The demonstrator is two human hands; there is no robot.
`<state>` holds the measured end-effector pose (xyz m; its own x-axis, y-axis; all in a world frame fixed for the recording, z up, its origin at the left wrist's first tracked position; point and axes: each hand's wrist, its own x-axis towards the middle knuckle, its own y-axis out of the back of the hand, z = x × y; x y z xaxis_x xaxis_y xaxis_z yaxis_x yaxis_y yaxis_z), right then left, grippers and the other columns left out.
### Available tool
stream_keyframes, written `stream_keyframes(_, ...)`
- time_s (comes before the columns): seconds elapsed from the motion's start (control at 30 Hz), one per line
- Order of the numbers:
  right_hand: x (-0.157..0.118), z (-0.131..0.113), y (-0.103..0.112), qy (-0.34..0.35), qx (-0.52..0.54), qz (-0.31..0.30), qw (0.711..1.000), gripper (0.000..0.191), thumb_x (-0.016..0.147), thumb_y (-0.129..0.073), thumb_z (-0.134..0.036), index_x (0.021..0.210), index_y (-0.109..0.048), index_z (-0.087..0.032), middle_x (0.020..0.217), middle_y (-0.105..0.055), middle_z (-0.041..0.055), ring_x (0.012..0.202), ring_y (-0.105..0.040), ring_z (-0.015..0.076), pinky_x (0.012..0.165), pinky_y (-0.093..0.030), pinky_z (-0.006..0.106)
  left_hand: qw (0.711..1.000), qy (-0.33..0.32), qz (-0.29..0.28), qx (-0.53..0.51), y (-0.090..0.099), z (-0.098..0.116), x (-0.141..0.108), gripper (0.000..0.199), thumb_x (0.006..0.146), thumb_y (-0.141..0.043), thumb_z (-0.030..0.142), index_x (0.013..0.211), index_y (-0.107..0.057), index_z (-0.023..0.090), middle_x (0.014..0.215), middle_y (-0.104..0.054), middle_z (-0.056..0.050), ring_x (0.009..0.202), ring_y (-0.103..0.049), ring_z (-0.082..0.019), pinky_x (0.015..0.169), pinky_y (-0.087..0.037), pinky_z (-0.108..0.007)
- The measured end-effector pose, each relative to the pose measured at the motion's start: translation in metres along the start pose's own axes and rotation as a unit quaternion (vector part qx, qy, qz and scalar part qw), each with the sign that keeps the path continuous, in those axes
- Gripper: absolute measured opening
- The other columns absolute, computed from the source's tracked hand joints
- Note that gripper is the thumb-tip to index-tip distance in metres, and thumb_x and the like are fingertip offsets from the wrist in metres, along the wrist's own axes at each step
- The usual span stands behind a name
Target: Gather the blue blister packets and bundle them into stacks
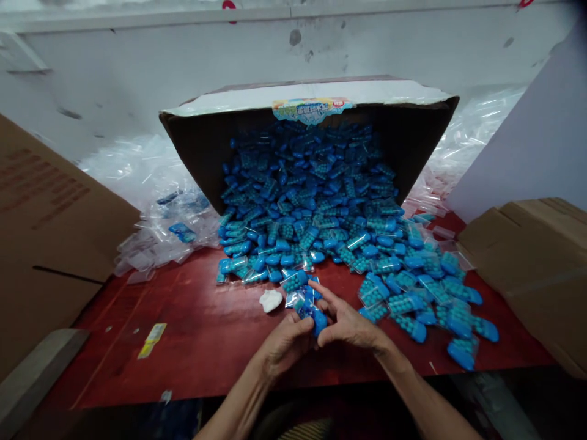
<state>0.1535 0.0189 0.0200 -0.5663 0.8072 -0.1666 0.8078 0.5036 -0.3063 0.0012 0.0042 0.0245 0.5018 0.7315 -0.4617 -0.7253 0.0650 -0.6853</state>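
Both of my hands meet just in front of the pile, low in the middle of the head view. My left hand (290,342) is closed on a small clear packet of teal beads with a blue end (318,321), its thumb lying across it. My right hand (347,319) curls round the right side of this packet, thumb against the blue end. Its index finger stretches toward another bead packet (294,281) at the front of the pile. Beneath these sits a shiny printed blue packet (308,294), partly hidden. A white lump (270,300) lies left of my fingers.
A tipped carton (316,91) spills a heap of bead packets (312,208) onto the red table (192,342). Clear plastic sleeves (151,226) are piled at the left, more at the right. Brown boxes (50,226) flank both sides. A yellow label (152,340) lies front left.
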Motion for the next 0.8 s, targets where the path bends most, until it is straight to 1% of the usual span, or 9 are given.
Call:
stream_keyframes(0.07,0.001,0.009,-0.001,0.002,0.033,0.004,0.999,0.092,0.056,-0.067,-0.011,0.131,-0.017,-0.031,0.071,-0.048,-0.0076,0.055,-0.049,0.0068,0.053,-0.04,0.019,1.0,-0.013,0.006,-0.004,-0.001,-0.006,-0.002,0.023,0.067,-0.061,0.027,0.085,-0.062,0.012,0.072,-0.062,-0.007,0.058,-0.055,-0.012,0.052,-0.038,-0.022)
stream_keyframes(0.17,0.001,0.015,-0.005,-0.006,0.069,-0.008,0.998,0.088,0.061,-0.062,-0.013,0.132,-0.013,-0.031,0.077,-0.05,-0.0062,0.052,-0.052,0.007,0.052,-0.042,0.022,0.999,-0.028,0.013,-0.009,-0.002,-0.014,-0.007,0.02,0.071,-0.056,0.026,0.084,-0.062,0.012,0.071,-0.061,-0.007,0.057,-0.055,-0.012,0.048,-0.037,-0.02)
stream_keyframes(0.27,0.003,0.015,-0.007,-0.009,0.047,-0.016,0.999,0.086,0.06,-0.063,-0.013,0.131,-0.017,-0.029,0.081,-0.052,-0.0047,0.058,-0.054,0.0083,0.057,-0.042,0.023,0.998,-0.037,0.038,-0.024,0.003,-0.015,-0.01,0.021,0.073,-0.054,0.028,0.084,-0.062,0.011,0.07,-0.061,-0.007,0.056,-0.054,-0.011,0.045,-0.036,-0.019)
stream_keyframes(0.37,0.01,0.012,-0.005,0.003,-0.028,0.013,1.0,0.067,0.064,-0.062,-0.017,0.124,-0.035,-0.025,0.085,-0.054,-0.0028,0.066,-0.052,0.0084,0.062,-0.04,0.022,0.992,-0.052,0.102,-0.06,0.015,0.001,-0.012,0.023,0.075,-0.052,0.031,0.084,-0.061,0.012,0.07,-0.061,-0.006,0.055,-0.054,-0.011,0.045,-0.039,-0.02)
stream_keyframes(0.47,0.019,0.009,0.0,0.011,-0.158,0.079,0.984,0.04,0.073,-0.054,-0.026,0.113,-0.048,-0.022,0.08,-0.056,-0.0015,0.061,-0.049,0.0089,0.057,-0.039,0.021,0.972,-0.093,0.193,-0.097,0.033,0.03,-0.018,0.019,0.076,-0.05,0.03,0.079,-0.06,0.013,0.066,-0.06,-0.005,0.053,-0.054,-0.011,0.046,-0.043,-0.021)
stream_keyframes(0.53,0.026,0.007,0.003,0.025,-0.272,0.116,0.955,0.033,0.075,-0.051,-0.027,0.107,-0.052,-0.021,0.078,-0.057,-0.0003,0.063,-0.051,0.0113,0.059,-0.039,0.023,0.944,-0.168,0.246,-0.139,0.047,0.048,-0.029,0.02,0.078,-0.046,0.028,0.074,-0.058,0.014,0.065,-0.06,-0.005,0.055,-0.056,-0.012,0.047,-0.045,-0.022)
stream_keyframes(0.6,0.035,0.006,0.005,0.051,-0.382,0.149,0.911,0.029,0.076,-0.05,-0.026,0.104,-0.055,-0.02,0.083,-0.058,0.0026,0.073,-0.053,0.0151,0.068,-0.04,0.027,0.916,-0.212,0.285,-0.186,0.062,0.059,-0.043,0.024,0.08,-0.041,0.031,0.075,-0.058,0.014,0.067,-0.06,-0.006,0.06,-0.058,-0.014,0.051,-0.049,-0.026)
stream_keyframes(0.7,0.052,0.005,0.005,0.08,-0.509,0.187,0.836,0.028,0.079,-0.047,-0.023,0.106,-0.053,-0.022,0.097,-0.055,0.0061,0.089,-0.052,0.0188,0.075,-0.039,0.029,0.897,-0.214,0.324,-0.214,0.078,0.062,-0.062,0.03,0.082,-0.035,0.032,0.083,-0.057,0.011,0.078,-0.061,-0.011,0.068,-0.059,-0.017,0.052,-0.051,-0.029)
stream_keyframes(0.8,0.073,0.006,0.003,0.063,-0.597,0.192,0.776,0.036,0.076,-0.052,-0.024,0.112,-0.047,-0.024,0.102,-0.052,0.0074,0.092,-0.05,0.0215,0.073,-0.04,0.03,0.9,-0.188,0.347,-0.186,0.079,0.057,-0.065,0.021,0.08,-0.039,0.022,0.083,-0.056,0.011,0.067,-0.059,-0.006,0.057,-0.057,-0.013,0.047,-0.048,-0.024)
